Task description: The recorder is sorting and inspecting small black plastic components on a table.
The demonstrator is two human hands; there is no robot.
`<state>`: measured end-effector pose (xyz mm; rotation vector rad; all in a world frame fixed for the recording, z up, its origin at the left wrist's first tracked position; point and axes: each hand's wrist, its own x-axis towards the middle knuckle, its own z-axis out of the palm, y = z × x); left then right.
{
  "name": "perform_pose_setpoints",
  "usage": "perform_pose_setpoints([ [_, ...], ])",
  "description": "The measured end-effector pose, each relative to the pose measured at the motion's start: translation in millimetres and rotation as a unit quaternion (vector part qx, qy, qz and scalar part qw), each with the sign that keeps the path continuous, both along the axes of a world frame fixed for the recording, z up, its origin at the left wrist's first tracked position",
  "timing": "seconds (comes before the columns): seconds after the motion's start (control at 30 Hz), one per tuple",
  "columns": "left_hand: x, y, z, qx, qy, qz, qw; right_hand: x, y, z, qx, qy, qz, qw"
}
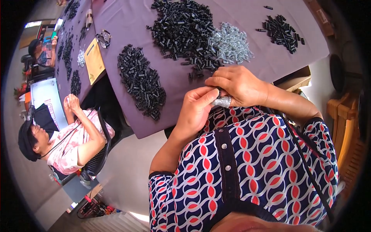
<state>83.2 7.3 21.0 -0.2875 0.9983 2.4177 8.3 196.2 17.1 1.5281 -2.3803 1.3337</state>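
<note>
My left hand (195,110) and my right hand (241,85) meet at the near edge of the table, fingers closed together. Between my left thumb and the right fingertips shows a bit of a small black part (219,92), mostly hidden by the fingers. A silvery, glittering cylinder-like thing (222,101) lies just beneath it between the hands; whether it is a wrapped finger or a held piece I cannot tell. Just beyond my hands spreads a large heap of short black tubular parts (181,29), touching a pile of small silver springs (232,42).
On the purple-grey tablecloth (131,23) lie a second black heap (141,81) at left and a smaller one (285,34) at right. A yellow envelope (94,62) and glasses (103,38) are farther left. A seated co-worker (73,143) works there; a wooden chair (342,127) stands right.
</note>
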Motion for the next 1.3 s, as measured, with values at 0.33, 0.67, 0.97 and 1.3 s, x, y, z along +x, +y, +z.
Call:
perform_pose_setpoints([
  [0.33,-3,6,9,-0.344,0.185,-0.046,0.919,4,22,8,0.116,0.064,-0.018,0.991],
  [0.67,-18,-38,-25,-0.705,0.373,0.082,0.598,-49,108,-20,0.261,0.142,-0.401,0.867],
  [0.97,-24,-40,-33,-0.716,0.379,0.076,0.582,-11,48,-1,0.115,0.084,-0.156,0.977],
  [1.3,-27,-35,-35,-0.706,0.378,0.089,0.592,-5,26,-18,0.14,0.058,-0.169,0.974],
])
